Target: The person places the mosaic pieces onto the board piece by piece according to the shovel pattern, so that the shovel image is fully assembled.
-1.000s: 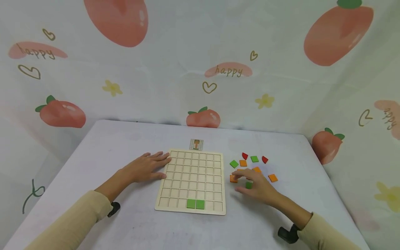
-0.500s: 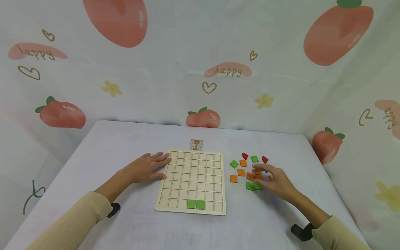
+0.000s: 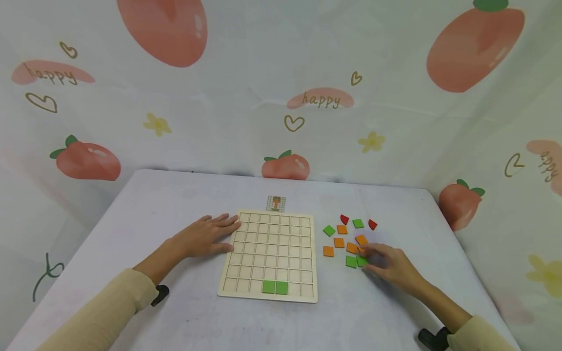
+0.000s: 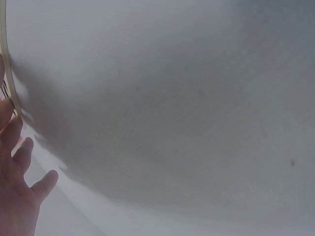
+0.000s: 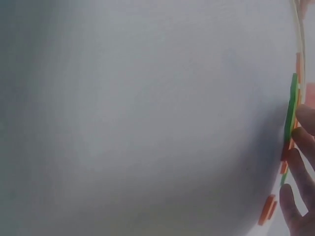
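Since a moment ago my right hand (image 3: pixel 391 265) has slid lower; its fingers seem to touch the green tile (image 3: pixel 362 261), loosely curled. Left hand (image 3: pixel 204 236) rests flat against the wooden board (image 3: pixel 270 253) on the white surface (image 3: pixel 175 204), fruit-print curtain (image 3: pixel 263 73) behind.
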Tool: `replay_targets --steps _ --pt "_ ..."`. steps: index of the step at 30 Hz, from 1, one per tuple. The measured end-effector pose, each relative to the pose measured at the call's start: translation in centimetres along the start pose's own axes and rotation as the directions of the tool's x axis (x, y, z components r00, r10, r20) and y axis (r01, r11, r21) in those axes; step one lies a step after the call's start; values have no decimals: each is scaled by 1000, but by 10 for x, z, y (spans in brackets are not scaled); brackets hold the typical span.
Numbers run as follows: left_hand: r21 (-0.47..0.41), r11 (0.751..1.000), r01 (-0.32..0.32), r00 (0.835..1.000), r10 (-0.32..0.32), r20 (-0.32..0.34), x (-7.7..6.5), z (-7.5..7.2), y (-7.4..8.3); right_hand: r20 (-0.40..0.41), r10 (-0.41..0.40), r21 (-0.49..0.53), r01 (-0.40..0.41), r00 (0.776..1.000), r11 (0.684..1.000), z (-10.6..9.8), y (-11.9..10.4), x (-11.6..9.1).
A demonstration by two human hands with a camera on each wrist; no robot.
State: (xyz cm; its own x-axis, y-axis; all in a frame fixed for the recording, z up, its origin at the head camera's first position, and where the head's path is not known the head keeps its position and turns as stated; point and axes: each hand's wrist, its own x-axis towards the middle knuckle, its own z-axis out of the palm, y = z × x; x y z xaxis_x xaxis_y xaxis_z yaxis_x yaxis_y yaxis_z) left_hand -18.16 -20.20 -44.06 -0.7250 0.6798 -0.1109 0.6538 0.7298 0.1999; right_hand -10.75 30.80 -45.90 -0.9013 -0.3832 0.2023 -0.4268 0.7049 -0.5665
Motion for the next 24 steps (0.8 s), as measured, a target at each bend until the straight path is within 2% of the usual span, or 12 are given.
replay_targets --steps 24 --pt "6 1000 3 1000 -3 -1 0 1 0 -23 -63 -24 62 998 998 4 6 -3"
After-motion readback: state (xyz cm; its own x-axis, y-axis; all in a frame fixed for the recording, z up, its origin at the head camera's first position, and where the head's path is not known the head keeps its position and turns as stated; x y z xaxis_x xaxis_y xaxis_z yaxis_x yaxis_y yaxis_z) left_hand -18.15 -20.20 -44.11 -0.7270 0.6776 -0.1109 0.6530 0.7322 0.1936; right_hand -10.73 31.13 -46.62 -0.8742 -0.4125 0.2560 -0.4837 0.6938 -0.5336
